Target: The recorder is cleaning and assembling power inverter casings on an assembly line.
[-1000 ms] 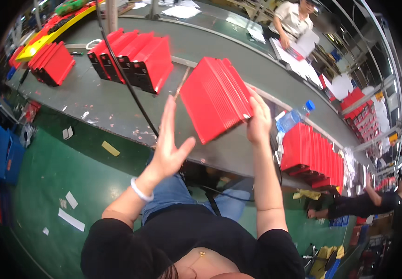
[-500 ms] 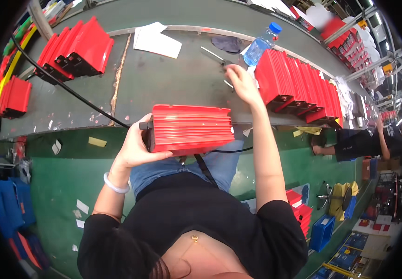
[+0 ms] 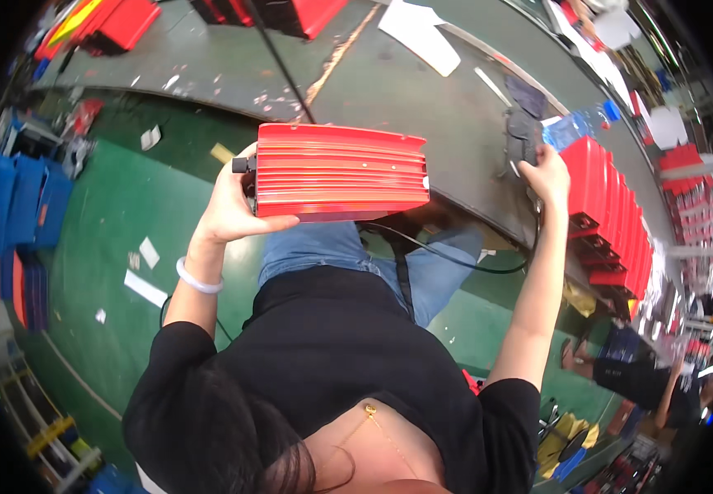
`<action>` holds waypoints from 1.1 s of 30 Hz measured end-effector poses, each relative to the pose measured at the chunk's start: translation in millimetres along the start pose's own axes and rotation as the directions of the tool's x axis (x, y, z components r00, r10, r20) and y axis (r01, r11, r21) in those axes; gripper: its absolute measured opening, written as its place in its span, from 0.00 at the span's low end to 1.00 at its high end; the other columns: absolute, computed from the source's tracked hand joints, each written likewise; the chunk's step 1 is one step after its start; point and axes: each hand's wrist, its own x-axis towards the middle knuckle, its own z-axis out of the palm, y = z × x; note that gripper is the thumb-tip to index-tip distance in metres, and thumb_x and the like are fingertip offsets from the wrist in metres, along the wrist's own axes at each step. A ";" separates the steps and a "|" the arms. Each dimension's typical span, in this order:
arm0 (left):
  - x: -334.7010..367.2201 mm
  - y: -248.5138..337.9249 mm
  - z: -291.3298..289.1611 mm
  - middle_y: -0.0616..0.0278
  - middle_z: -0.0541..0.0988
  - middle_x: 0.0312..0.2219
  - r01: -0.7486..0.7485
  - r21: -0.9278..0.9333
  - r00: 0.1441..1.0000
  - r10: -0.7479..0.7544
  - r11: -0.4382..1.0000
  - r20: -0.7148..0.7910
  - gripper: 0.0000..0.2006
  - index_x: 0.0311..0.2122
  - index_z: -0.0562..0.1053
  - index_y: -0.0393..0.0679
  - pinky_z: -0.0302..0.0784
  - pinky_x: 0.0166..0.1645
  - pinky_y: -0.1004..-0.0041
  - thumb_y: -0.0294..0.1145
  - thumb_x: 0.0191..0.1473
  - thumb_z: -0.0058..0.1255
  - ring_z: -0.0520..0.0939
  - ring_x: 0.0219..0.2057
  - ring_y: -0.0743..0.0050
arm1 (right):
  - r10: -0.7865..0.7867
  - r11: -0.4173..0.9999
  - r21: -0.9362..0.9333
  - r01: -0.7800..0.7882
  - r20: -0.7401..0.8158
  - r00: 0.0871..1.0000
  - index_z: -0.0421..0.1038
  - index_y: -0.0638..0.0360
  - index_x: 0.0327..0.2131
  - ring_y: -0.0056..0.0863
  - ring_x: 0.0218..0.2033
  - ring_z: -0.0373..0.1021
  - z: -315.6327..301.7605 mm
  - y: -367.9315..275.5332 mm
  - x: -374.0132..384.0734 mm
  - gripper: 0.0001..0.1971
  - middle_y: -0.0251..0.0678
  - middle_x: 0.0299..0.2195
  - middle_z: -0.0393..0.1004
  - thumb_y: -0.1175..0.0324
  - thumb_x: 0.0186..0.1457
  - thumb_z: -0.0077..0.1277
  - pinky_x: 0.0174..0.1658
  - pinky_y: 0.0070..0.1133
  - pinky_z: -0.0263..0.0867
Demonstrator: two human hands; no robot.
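Note:
A red finned metal case (image 3: 341,173) with a black end and a black knob is held up above my lap. My left hand (image 3: 229,206) is closed round its left end, with the thumb along the lower edge. Farther right, over the bench, my right hand (image 3: 547,174) has its fingers curled in beside a dark, blurred tool-like object (image 3: 523,136). What lies inside those fingers is hidden. A thin pale rod (image 3: 492,86) lies just beyond, next to a dark cloth (image 3: 528,96).
On the bench (image 3: 422,123), a blue-capped bottle (image 3: 575,128) lies near a row of red cases (image 3: 612,218). White paper (image 3: 418,33) rests at the back. A black cable (image 3: 278,62) crosses the bench. Blue bins (image 3: 23,202) stand at left on the green floor.
The view has turned, so the bench appears tilted. My left hand still holds the red case. My right hand remains by the dark tool-like object, its fingers curled.

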 end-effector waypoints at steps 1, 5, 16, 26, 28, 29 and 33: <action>-8.0 0.6 -6.4 0.61 0.76 0.45 -0.002 0.006 1.000 0.002 1.000 -0.016 0.45 0.57 0.64 0.36 0.72 0.53 0.71 0.28 0.28 0.73 0.77 0.47 0.75 | -0.023 0.983 0.181 0.014 0.049 0.999 0.69 0.67 0.40 0.35 0.34 0.73 -4.5 1.7 -4.2 0.24 0.41 0.32 0.74 0.61 0.40 0.58 0.38 0.27 0.68; -40.3 2.5 -37.3 0.61 0.77 0.45 0.010 0.114 0.998 -0.002 0.993 -0.068 0.44 0.56 0.66 0.36 0.72 0.53 0.73 0.29 0.27 0.73 0.77 0.46 0.77 | -0.287 -0.166 0.970 -0.179 0.126 0.950 0.62 0.61 0.44 0.40 0.55 0.64 -21.6 0.7 -56.5 0.20 0.42 0.43 0.65 0.77 0.44 0.49 0.41 0.21 0.71; -112.6 -23.0 -92.6 0.60 0.80 0.38 0.206 0.476 0.931 -0.021 0.855 -0.365 0.34 0.50 0.70 0.38 0.74 0.49 0.74 0.30 0.32 0.70 0.79 0.40 0.78 | -0.755 0.589 0.790 -0.172 0.613 0.231 0.68 0.66 0.45 0.22 0.39 0.69 -21.8 -173.0 -141.8 0.18 0.35 0.34 0.74 0.63 0.55 0.53 0.45 0.24 0.65; -129.3 -59.5 -92.9 0.59 0.80 0.36 0.328 0.672 0.898 0.002 0.664 -0.440 0.30 0.45 0.72 0.41 0.74 0.47 0.71 0.32 0.32 0.69 0.81 0.38 0.69 | -0.647 0.681 0.654 -0.329 0.748 0.149 0.68 0.65 0.38 0.19 0.28 0.69 39.5 -201.3 -130.0 0.10 0.31 0.26 0.70 0.69 0.56 0.51 0.37 0.20 0.67; -128.4 -58.1 -91.2 0.58 0.80 0.35 0.373 0.683 0.885 -0.020 0.628 -0.465 0.30 0.45 0.72 0.41 0.75 0.46 0.70 0.33 0.32 0.69 0.81 0.38 0.67 | -0.738 0.601 0.691 -0.402 0.673 0.053 0.68 0.64 0.34 0.17 0.26 0.69 31.1 -210.8 -141.2 0.09 0.29 0.24 0.70 0.67 0.56 0.50 0.34 0.18 0.67; -129.5 -58.8 -89.7 0.58 0.80 0.35 0.378 0.679 0.885 -0.030 0.629 -0.465 0.30 0.45 0.72 0.41 0.75 0.46 0.70 0.33 0.32 0.69 0.81 0.38 0.67 | -0.734 0.605 0.684 -0.407 0.678 0.048 0.68 0.64 0.34 0.17 0.26 0.69 38.8 -207.3 -137.3 0.09 0.29 0.24 0.70 0.67 0.56 0.50 0.34 0.18 0.67; -129.2 -67.8 -90.2 0.57 0.80 0.34 0.366 0.698 0.882 0.009 0.616 -0.471 0.30 0.44 0.72 0.41 0.75 0.44 0.69 0.35 0.31 0.70 0.82 0.36 0.65 | -0.629 0.683 0.602 -0.414 0.773 0.085 0.69 0.65 0.42 0.19 0.28 0.69 50.8 -204.2 -131.5 0.14 0.29 0.26 0.70 0.67 0.56 0.52 0.36 0.19 0.67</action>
